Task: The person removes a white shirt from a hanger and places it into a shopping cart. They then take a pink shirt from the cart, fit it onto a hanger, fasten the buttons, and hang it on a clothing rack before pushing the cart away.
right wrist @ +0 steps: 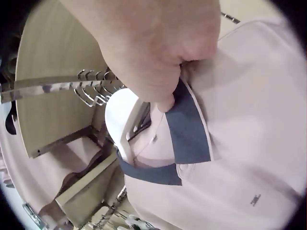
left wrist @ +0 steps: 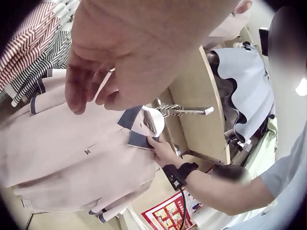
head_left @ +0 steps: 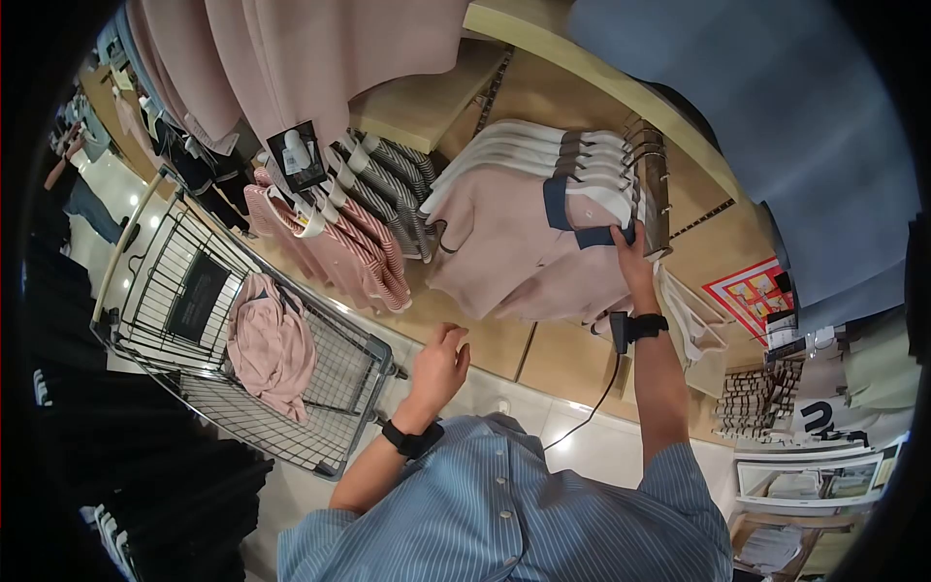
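A pink polo shirt (head_left: 504, 233) with a navy collar (right wrist: 189, 132) hangs at the front of a rack on a white hanger (right wrist: 119, 115). My right hand (head_left: 632, 262) pinches the collar beside the hanger's neck, thumb on its outer face; the fingers behind the cloth are hidden. In the right wrist view the hanger shows through the neck opening. My left hand (head_left: 441, 367) floats in front of the shirt's lower part with loosely bent fingers and nothing in them. Seen from the left wrist, that hand overlaps the shirt's body.
More garments hang behind the shirt on a metal rail (left wrist: 199, 111). Striped shirts (head_left: 373, 252) hang to the left. A wire shopping cart (head_left: 330, 388) holds a crumpled pink garment (head_left: 270, 344). Blue clothing (head_left: 776, 145) hangs at upper right, above a red-edged sign (head_left: 752, 299).
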The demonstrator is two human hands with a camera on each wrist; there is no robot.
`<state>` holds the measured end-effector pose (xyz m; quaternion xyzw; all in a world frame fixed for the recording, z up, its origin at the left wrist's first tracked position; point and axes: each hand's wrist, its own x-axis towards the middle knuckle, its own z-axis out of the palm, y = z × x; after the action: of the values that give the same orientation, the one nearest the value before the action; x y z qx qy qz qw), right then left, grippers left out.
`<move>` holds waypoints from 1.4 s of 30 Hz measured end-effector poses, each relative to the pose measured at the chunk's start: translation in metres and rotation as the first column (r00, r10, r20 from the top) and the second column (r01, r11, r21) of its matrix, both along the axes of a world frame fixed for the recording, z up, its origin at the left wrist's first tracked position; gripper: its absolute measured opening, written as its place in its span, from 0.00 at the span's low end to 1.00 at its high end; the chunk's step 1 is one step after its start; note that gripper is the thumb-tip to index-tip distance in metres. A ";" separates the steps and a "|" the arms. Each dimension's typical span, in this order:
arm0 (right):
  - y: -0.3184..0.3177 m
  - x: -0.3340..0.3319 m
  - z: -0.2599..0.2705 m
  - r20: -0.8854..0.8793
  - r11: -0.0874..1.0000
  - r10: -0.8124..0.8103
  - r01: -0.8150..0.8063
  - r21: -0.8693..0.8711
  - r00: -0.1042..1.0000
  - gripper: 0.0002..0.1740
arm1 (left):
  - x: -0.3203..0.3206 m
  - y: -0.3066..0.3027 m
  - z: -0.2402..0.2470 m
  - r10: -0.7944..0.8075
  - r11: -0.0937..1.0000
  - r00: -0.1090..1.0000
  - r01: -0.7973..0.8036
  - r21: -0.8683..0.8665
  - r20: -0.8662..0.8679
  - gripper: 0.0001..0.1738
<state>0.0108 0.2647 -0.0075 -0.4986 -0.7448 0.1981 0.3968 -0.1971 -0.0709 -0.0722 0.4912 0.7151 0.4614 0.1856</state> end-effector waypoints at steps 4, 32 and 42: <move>-0.014 -0.002 0.017 0.349 0.916 -0.068 0.197 -0.349 0.935 0.51 | 0.008 -0.002 -0.005 -0.033 0.998 0.999 0.033 -0.048 -0.001 0.13; -0.204 0.382 -0.226 0.378 0.771 -0.320 0.471 -0.430 0.869 0.33 | 0.136 -0.054 -0.073 -0.063 0.931 0.987 0.112 -0.347 0.148 0.12; -0.082 0.459 -0.187 0.568 0.781 -0.597 0.572 0.250 0.567 0.34 | 0.210 -0.098 -0.046 -0.032 0.899 0.996 0.067 -0.434 0.087 0.10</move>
<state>0.4695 0.1827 -0.1948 -0.7446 -0.6283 -0.1335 0.1816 0.0128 -0.1686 -0.1186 0.4368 0.7797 0.3037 0.3302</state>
